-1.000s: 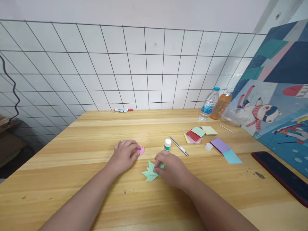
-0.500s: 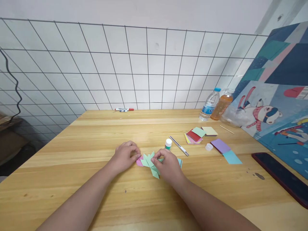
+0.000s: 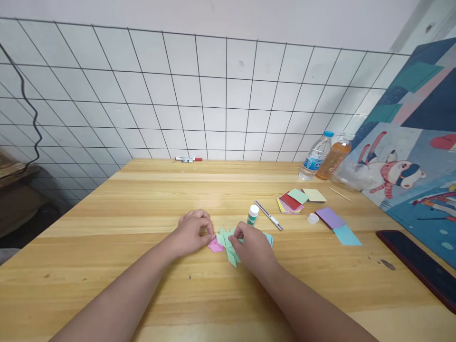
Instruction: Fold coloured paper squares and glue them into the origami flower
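Observation:
My left hand (image 3: 194, 232) has its thumb and fingertips closed on the left edge of a small pink folded paper (image 3: 215, 246). Just right of it lies a mint-green folded paper (image 3: 231, 256) with several pointed flaps. My right hand (image 3: 255, 248) pinches the green paper from above, and its fingers cover part of it. A piece of blue paper (image 3: 270, 239) shows from behind that hand. Beyond the hands stands a glue stick (image 3: 253, 215) with a white top, and a slim cutter knife (image 3: 268, 215) lies beside it.
To the right are stacked coloured papers (image 3: 290, 202), cream paper (image 3: 314, 195), a clear cap (image 3: 313, 218), purple paper (image 3: 330, 218) and a phone (image 3: 416, 266). Two bottles (image 3: 317, 156) stand at the back right near a plastic bag (image 3: 352, 175). Markers (image 3: 188, 159) lie by the tiled wall.
The view has shifted slightly, so things sit further right. More of the pink paper shows beside the green one. Both hands keep nearly the same pose.

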### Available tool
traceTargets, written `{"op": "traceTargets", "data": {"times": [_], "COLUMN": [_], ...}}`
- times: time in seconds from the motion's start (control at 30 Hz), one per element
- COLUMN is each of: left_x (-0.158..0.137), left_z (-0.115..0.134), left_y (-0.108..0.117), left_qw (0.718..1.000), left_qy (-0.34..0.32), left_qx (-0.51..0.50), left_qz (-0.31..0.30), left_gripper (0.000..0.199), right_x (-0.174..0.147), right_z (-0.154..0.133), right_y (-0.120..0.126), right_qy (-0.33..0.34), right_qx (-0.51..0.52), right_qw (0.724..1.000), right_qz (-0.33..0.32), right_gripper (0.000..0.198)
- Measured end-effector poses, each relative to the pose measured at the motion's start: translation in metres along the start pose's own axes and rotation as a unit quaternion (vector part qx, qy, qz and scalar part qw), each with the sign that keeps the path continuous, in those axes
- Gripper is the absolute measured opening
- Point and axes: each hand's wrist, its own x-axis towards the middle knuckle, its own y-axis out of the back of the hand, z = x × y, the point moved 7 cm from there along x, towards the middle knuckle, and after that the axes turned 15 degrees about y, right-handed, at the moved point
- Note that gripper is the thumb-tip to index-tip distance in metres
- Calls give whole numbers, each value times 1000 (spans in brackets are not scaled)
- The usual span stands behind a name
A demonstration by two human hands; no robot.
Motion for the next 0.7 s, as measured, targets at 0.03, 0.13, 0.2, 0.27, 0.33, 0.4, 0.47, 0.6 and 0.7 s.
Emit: {"op": "traceTargets", "data": {"times": [0.03,0.13,0.2,0.27,0.33,0.4,0.47,0.6,0.7], "left_x": [0,-2,-2,-2,-1,-1,-1,-1,0], "left_z": [0,2,3,3,3,4,4,5,5], "left_y": [0,0,0,0,1,1,0,1,1], "left_qw": [1000,1000,1000,1000,1000,1000,1000,1000,1000], "left_qy": [-3,-6,1,10,17,17,14,16,21], "left_qx": [-1,-4,-3,0,2,3,3,4,-10], "left_qz": [-1,-4,-8,-12,-14,-16,-17,-16,-20], "left_gripper": [10,10,11,14,18,23,26,30,42], "right_x": [-1,-3,-3,-2,-1,0,1,2,2], "right_z": [-1,-5,-6,-7,-8,-8,-8,-9,-9], "right_y": [0,0,-1,-2,-3,-3,-4,-5,-5], "right_qy": [-1,2,-3,-2,7,8,3,12,12], "right_qx": [-26,-78,-85,-79,-71,-67,-67,-69,-72], "right_qw": [1000,996,994,995,995,996,996,995,995], "right_qz": [-16,-52,-63,-66,-64,-64,-66,-65,-63], "right_gripper": [11,10,9,8,8,8,9,9,9]}}
